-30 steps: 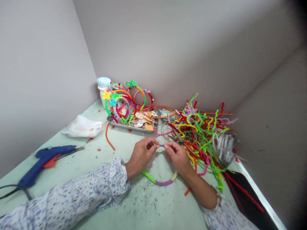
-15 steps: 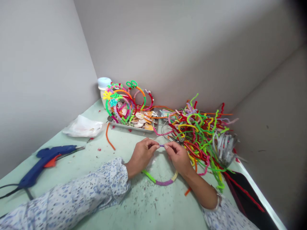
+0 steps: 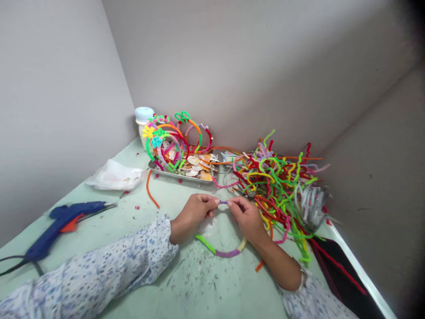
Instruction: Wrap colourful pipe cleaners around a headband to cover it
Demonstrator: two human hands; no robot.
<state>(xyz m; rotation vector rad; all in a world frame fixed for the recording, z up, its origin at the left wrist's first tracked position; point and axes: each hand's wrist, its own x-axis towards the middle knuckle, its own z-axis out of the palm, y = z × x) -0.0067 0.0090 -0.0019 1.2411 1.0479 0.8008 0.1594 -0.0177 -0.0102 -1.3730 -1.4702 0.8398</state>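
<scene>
A short length of purple pipe cleaner [image 3: 223, 202] stretches between my two hands. My left hand [image 3: 195, 212] pinches its left end between thumb and finger. The other end is in the pinch of my right hand [image 3: 246, 218]. Below them, on the table, curves a band [image 3: 227, 254] wrapped in green, purple and cream; its right end passes behind my right hand and wrist. An orange pipe cleaner end [image 3: 260, 266] pokes out beside my right forearm.
A tangled heap of pipe cleaners [image 3: 277, 177] lies at the right. Behind stands a metal tray [image 3: 182, 176] with shells and colourful headbands [image 3: 199, 137]. At the left are a blue glue gun [image 3: 63, 221], a plastic bag [image 3: 114, 176] and a white jar [image 3: 144, 116].
My left hand has turned slightly, its wrist shifting left and its lower fingers curling in below. My right hand stays in place, and the purple pipe cleaner remains between both.
</scene>
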